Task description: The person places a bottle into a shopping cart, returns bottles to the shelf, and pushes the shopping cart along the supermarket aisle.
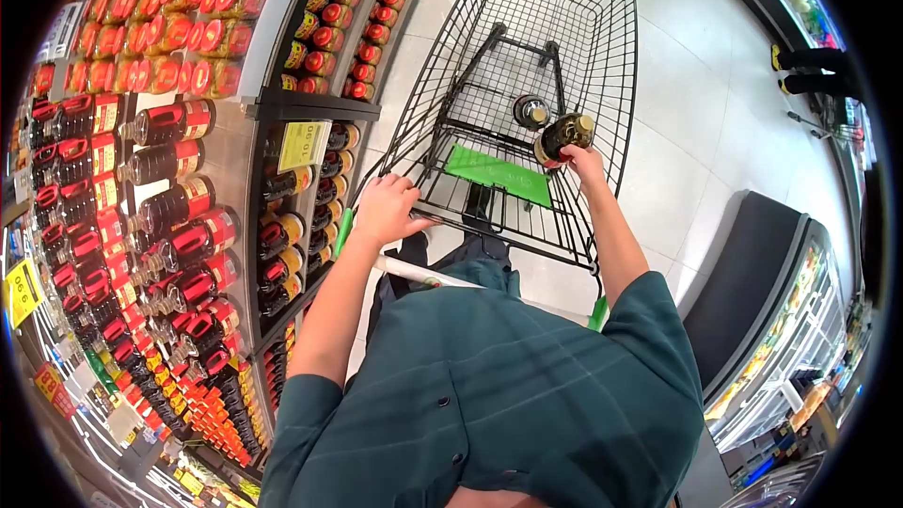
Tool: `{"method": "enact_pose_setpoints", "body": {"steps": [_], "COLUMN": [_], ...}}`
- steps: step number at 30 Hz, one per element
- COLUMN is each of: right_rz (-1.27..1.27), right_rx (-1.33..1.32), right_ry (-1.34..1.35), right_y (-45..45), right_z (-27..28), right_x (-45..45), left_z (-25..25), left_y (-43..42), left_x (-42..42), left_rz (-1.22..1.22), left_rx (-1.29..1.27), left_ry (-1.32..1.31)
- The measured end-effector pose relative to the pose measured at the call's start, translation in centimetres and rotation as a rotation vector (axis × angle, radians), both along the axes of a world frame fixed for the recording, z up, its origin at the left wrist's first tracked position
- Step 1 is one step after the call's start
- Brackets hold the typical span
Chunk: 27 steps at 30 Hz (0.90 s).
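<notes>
A dark jar with a gold lid (564,134) is in my right hand (584,167), tilted over the near right part of the cart basket. My fingers close round its lower end. Another dark jar with a gold lid (530,112) is inside the black wire shopping cart (616,47), just left of the held one. My left hand (384,210) lies on the cart's near left rim, its fingers bent over the edge and the thumb stretched out to the side. A green plastic panel (499,175) spans the near end of the basket.
Shelves (259,56) on the left hold red-lidded jars (169,28) and dark bottles with red labels (169,122). A yellow price tag (304,146) sticks out near the cart. At right stands a dark chiller case (752,273). Another person's legs (814,71) show at far right.
</notes>
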State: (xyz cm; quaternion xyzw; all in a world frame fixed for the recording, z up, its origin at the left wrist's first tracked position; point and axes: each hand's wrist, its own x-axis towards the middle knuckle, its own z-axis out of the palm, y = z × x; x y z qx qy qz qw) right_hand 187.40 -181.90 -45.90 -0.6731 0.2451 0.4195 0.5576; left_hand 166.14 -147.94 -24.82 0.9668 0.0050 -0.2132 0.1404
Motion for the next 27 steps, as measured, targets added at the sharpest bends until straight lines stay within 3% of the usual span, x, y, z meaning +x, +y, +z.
{"method": "enact_pose_setpoints", "body": {"steps": [6,9,11,13,16,17,19,21,27], "right_rz": [0.046,0.142,0.249,0.260,0.329,0.365,0.440,0.533,0.771], "right_rx": [0.056,0.160,0.153,0.207,0.431,0.499,0.608,0.655,0.718], "right_ry": [-0.133,-0.211,-0.265,-0.384,-0.487,-0.497,-0.499,-0.517,-0.446], "right_y": [0.7,2.0,3.4,7.2,12.9,15.1,19.9,25.0,40.3], "right_z": [13.1,18.8,22.4,27.9,32.9,33.9,35.6,36.7,40.5], "right_x": [0.0,0.0,0.2,-0.8,-1.7,-2.0,-3.0,-4.2,-9.2], "left_z": [0.1,0.1,0.6,0.8,1.9,1.5,5.4,8.0,8.6], "left_y": [0.0,0.2,0.8,1.2,2.3,2.4,4.8,6.6,14.6], "left_x": [0.2,-0.5,-0.6,-1.3,-1.6,-1.8,-2.1,-3.5,-10.3], "left_rz": [0.056,0.066,0.074,0.289,0.717,0.873,0.962,1.171,1.287], "left_rx": [-0.075,-0.186,-0.233,-0.400,-0.987,-1.318,-1.576,-1.678,-1.813], "left_ry": [-0.037,-0.204,-0.168,-0.187,-0.173,-0.228,-0.198,-0.338,-0.798]}}
